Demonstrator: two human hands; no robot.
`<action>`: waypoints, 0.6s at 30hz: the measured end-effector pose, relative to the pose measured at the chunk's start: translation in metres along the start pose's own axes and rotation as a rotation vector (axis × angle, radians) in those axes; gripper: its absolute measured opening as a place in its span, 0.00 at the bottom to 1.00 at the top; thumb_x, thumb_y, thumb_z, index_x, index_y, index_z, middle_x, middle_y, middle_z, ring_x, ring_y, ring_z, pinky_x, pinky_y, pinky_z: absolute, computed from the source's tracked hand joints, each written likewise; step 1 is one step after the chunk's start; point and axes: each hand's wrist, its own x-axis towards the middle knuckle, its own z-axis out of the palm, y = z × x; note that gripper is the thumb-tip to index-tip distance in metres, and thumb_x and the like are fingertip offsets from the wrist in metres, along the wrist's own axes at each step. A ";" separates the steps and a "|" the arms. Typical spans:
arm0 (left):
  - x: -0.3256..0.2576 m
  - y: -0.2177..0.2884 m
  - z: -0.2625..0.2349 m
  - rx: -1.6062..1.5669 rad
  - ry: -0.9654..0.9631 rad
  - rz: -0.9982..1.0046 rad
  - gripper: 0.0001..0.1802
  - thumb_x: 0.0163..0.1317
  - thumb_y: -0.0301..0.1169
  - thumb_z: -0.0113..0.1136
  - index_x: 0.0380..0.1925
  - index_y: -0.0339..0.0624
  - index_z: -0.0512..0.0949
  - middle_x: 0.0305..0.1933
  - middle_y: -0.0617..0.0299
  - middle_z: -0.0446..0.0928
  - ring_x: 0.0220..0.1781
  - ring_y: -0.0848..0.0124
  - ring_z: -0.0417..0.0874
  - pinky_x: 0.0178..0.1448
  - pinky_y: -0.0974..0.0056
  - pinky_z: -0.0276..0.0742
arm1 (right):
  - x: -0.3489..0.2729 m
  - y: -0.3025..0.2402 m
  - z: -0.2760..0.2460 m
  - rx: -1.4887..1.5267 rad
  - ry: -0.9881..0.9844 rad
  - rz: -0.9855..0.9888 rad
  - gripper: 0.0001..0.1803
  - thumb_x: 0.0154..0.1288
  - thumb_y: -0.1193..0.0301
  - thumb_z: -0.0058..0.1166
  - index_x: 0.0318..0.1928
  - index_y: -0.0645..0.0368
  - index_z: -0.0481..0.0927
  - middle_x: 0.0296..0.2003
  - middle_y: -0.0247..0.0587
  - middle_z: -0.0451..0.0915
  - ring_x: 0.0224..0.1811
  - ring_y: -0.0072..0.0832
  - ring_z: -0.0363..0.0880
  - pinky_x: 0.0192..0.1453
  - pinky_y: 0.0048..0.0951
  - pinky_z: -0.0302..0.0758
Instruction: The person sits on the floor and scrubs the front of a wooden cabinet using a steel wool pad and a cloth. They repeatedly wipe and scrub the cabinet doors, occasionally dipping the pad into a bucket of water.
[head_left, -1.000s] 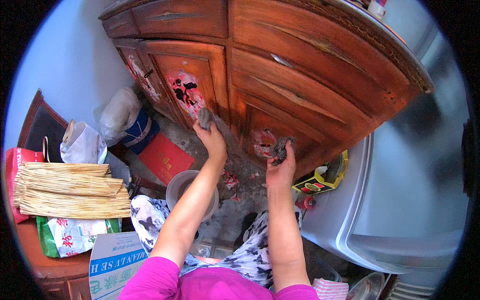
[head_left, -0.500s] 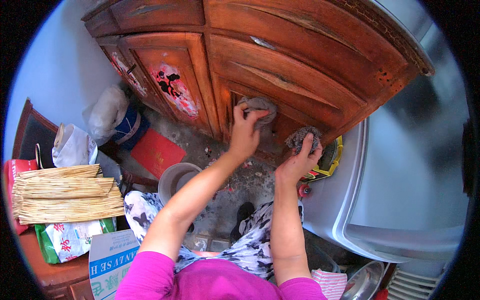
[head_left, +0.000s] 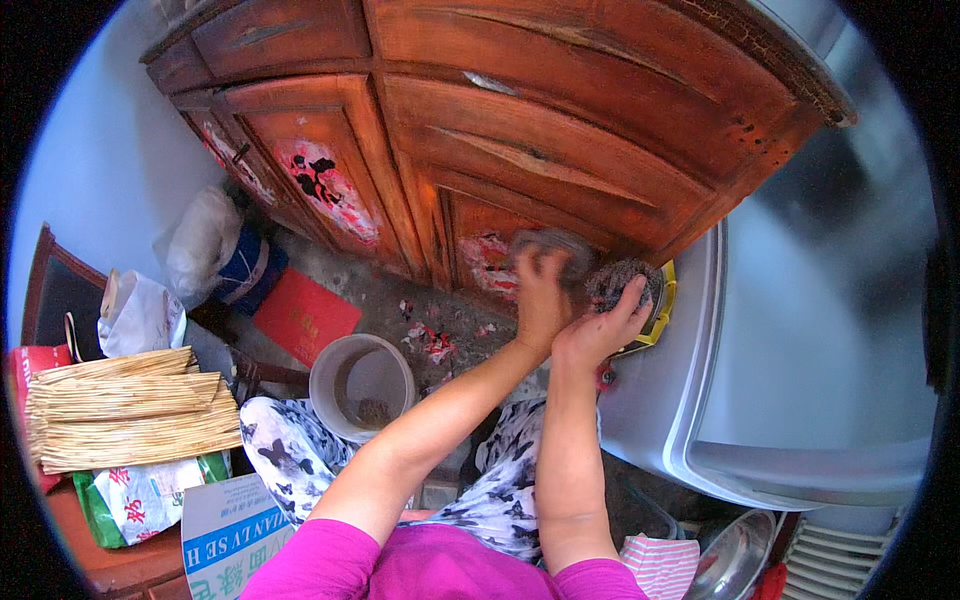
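Note:
My left hand [head_left: 541, 305] presses a grey rag [head_left: 566, 252] against the lower right door of a reddish-brown wooden cabinet [head_left: 540, 85]; both are motion-blurred. Torn remains of a pink and white sticker [head_left: 487, 262] show on that door beside the rag. Close by on the right, my right hand [head_left: 598, 335] is closed around a dark grey wire scourer [head_left: 618, 284], near the cabinet's lower edge. My wrists nearly meet. The left cabinet door carries a larger half-peeled sticker [head_left: 322, 188] in pink, white and black.
A grey bucket [head_left: 320, 390] with a brownish lump inside stands by my left knee. Sticker scraps [head_left: 432, 342] and a red sheet [head_left: 305, 315] lie on the floor. Bundled sticks [head_left: 130, 410] are at left, a pale plastic tub [head_left: 660, 400] at right.
My left hand has moved right with the rag, uncovering the sticker remains on the lower door. My right hand shifted slightly. The view has turned, showing more of the bucket's inside.

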 end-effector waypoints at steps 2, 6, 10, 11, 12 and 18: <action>-0.007 -0.001 0.001 0.052 -0.212 0.142 0.29 0.54 0.23 0.64 0.59 0.50 0.75 0.63 0.43 0.66 0.66 0.40 0.68 0.69 0.44 0.73 | 0.002 0.003 -0.002 -0.025 -0.046 -0.034 0.24 0.76 0.57 0.59 0.60 0.62 0.70 0.52 0.42 0.78 0.52 0.33 0.77 0.58 0.40 0.75; 0.009 -0.021 -0.028 0.360 -0.625 0.300 0.25 0.56 0.24 0.63 0.55 0.54 0.80 0.63 0.50 0.69 0.66 0.43 0.71 0.68 0.47 0.75 | 0.009 0.009 -0.013 -0.129 -0.046 -0.076 0.23 0.76 0.58 0.59 0.60 0.59 0.72 0.52 0.39 0.79 0.53 0.30 0.78 0.57 0.37 0.75; -0.020 -0.100 -0.063 0.353 -0.377 0.011 0.26 0.57 0.21 0.60 0.56 0.54 0.80 0.60 0.48 0.69 0.64 0.45 0.73 0.67 0.47 0.74 | 0.006 0.006 0.001 -0.028 -0.042 0.008 0.25 0.75 0.57 0.60 0.62 0.59 0.72 0.56 0.40 0.78 0.57 0.33 0.76 0.60 0.39 0.73; -0.013 -0.080 -0.067 0.269 -0.301 -0.062 0.25 0.57 0.20 0.60 0.56 0.53 0.80 0.60 0.48 0.69 0.63 0.45 0.73 0.66 0.46 0.74 | 0.007 0.000 -0.006 -0.014 -0.001 0.015 0.26 0.75 0.56 0.60 0.62 0.59 0.72 0.57 0.41 0.78 0.57 0.34 0.76 0.61 0.39 0.73; -0.010 -0.057 -0.075 0.193 -0.224 -0.149 0.25 0.57 0.20 0.59 0.56 0.53 0.80 0.60 0.48 0.70 0.63 0.45 0.73 0.66 0.46 0.73 | 0.004 -0.011 -0.003 -0.048 0.014 0.002 0.26 0.74 0.56 0.60 0.62 0.59 0.71 0.58 0.44 0.77 0.59 0.37 0.76 0.62 0.41 0.73; 0.027 0.011 -0.040 0.093 -0.094 0.325 0.34 0.48 0.16 0.63 0.56 0.58 0.83 0.63 0.51 0.70 0.67 0.46 0.71 0.67 0.48 0.74 | 0.015 -0.003 -0.009 0.052 -0.009 -0.021 0.26 0.76 0.59 0.58 0.63 0.60 0.68 0.56 0.44 0.78 0.56 0.38 0.79 0.58 0.43 0.78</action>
